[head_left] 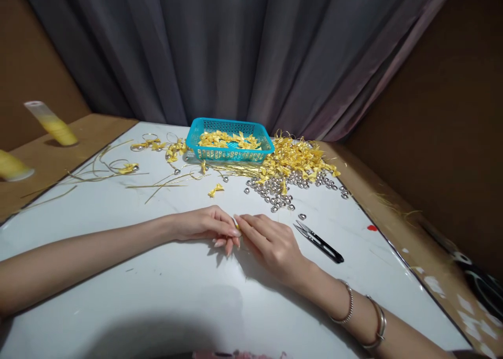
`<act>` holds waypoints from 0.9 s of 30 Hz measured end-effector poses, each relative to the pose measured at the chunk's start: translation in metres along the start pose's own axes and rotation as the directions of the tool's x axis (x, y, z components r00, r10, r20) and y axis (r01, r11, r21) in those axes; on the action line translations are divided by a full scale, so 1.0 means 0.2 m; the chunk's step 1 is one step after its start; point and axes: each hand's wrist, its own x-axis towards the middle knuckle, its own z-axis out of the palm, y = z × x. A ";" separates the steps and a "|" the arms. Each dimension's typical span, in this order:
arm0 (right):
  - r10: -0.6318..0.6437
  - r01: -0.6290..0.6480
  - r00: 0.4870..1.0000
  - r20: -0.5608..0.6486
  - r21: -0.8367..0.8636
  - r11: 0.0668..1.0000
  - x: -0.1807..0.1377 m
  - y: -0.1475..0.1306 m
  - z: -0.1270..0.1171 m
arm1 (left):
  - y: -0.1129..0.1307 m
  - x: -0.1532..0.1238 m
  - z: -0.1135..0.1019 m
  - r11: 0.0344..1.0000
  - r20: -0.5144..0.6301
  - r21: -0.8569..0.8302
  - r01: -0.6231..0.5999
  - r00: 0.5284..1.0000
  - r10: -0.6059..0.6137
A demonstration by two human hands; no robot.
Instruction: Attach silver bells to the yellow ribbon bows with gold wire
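Note:
My left hand point(212, 227) and my right hand point(271, 246) meet over the middle of the white board. Their fingertips pinch a small yellow piece point(236, 225), mostly hidden by the fingers. Beyond them lies a single yellow ribbon bow point(216, 191). To the right of my right hand rest black-handled thread snips point(320, 242), blades pointing away, with one silver ring-like bead point(302, 216) just past the tips. Several more silver beads point(275, 191) are scattered in front of a heap of yellow bows with gold cords point(296, 157).
A blue plastic basket point(230, 154) with yellow bows stands at the back. Loose gold cords point(165, 183) lie to the left. Two yellow-wound spools point(58, 131) sit on the brown surface at left. Black-handled scissors point(481, 283) lie at the right edge. A grey curtain point(220, 50) hangs behind.

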 end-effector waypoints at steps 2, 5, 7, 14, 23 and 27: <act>-0.046 0.046 0.999 -0.003 0.004 0.999 0.00 0.00 -0.01 | 0.00 0.00 0.00 1.000 -0.004 0.005 -0.005 1.000 0.005; -0.070 0.070 0.997 -0.009 -0.042 0.997 0.00 0.01 -0.01 | -0.01 0.00 0.00 1.000 0.005 0.009 -0.008 1.000 0.008; -0.073 0.073 0.997 0.003 -0.074 0.995 0.00 0.01 -0.01 | 0.00 0.00 0.00 1.000 0.013 -0.006 -0.010 1.000 0.010; -0.044 0.046 0.999 0.029 -0.092 0.995 -0.01 0.01 -0.01 | 0.00 0.01 -0.01 0.999 0.029 -0.046 -0.022 0.999 0.023; -0.020 0.021 1.000 0.010 -0.096 0.995 -0.01 0.01 -0.01 | 0.00 0.00 -0.01 0.999 0.009 -0.034 0.009 1.000 -0.008; -0.010 0.010 1.000 -0.005 -0.098 0.995 -0.02 0.01 0.00 | 0.00 0.00 0.00 1.000 -0.001 -0.026 0.011 1.000 -0.011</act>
